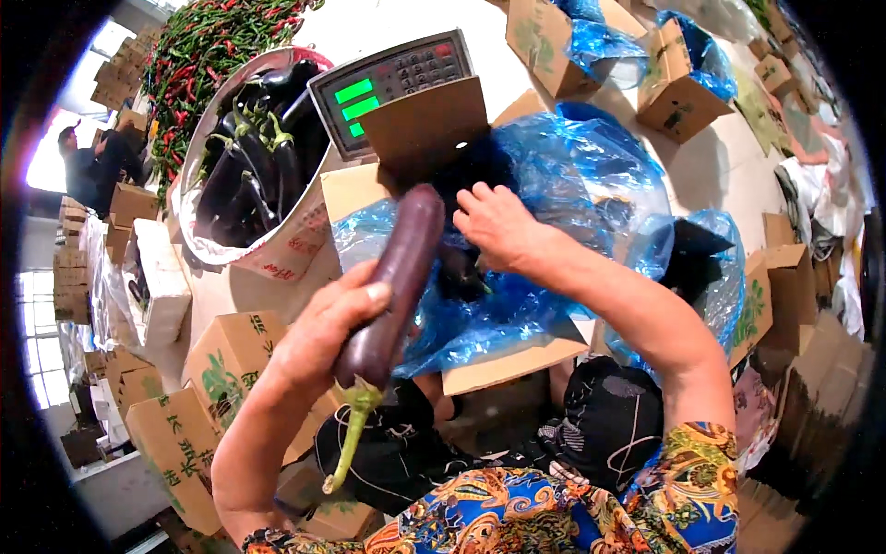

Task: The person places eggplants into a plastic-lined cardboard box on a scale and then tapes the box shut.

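A long purple eggplant (398, 298) is gripped in my left hand (339, 325), its green stem pointing down toward my lap. The tip of the eggplant reaches over a cardboard box (512, 363) lined with blue plastic film (588, 166). Over the box's opening hovers my right hand (498, 225), fingers curled; whether they touch anything below is hard to make out. Inside the liner, partly shaded, lies another dark eggplant (458, 273). Behind the box's raised flap stands a digital scale display (401, 76) with lit green panels and a keypad.
Left of the scale is a white sack (291, 242) full of eggplants. A heap of red and green chili peppers (208, 62) spreads behind it. Printed cartons (232, 367) flank my left side, and lined boxes (682, 83) stand at right. A person (104, 163) sits far left.
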Motion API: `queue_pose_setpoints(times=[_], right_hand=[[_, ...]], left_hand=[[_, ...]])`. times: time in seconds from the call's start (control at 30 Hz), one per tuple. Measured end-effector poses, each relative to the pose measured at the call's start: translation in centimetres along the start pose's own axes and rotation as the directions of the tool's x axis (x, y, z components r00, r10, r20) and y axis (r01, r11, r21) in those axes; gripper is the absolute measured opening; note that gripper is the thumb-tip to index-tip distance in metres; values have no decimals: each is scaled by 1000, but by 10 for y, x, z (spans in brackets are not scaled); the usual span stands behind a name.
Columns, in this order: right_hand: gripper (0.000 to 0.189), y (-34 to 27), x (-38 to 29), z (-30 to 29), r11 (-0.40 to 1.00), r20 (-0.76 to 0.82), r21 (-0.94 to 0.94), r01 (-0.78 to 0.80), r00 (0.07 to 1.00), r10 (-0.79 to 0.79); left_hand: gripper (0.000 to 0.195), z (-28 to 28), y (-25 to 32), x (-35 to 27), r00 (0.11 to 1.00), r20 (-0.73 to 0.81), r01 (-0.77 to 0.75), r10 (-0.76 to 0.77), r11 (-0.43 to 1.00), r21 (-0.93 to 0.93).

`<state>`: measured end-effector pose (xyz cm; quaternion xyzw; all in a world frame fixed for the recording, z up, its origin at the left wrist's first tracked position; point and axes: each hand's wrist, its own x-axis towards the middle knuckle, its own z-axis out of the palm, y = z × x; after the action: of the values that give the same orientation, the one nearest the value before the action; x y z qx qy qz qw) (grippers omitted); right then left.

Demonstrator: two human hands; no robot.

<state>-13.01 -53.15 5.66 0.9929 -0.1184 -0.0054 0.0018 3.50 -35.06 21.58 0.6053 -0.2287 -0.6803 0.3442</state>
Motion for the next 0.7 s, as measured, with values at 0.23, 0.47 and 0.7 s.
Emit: queue_pose_setpoints(times=[0.23, 0.47, 0.7], right_hand=[[11, 56, 44, 39, 866, -356, 388, -314, 816, 456], [17, 59, 70, -33, 604, -375, 791, -102, 698, 610], [17, 51, 71, -32, 510, -330, 859, -32, 727, 602]], left_hand=[[75, -11, -23, 20, 999, -3, 38, -38, 993, 109], [75, -18, -23, 65, 998, 11, -56, 55, 983, 173], [71, -13, -31, 138, 958, -137, -234, 252, 963, 136]])
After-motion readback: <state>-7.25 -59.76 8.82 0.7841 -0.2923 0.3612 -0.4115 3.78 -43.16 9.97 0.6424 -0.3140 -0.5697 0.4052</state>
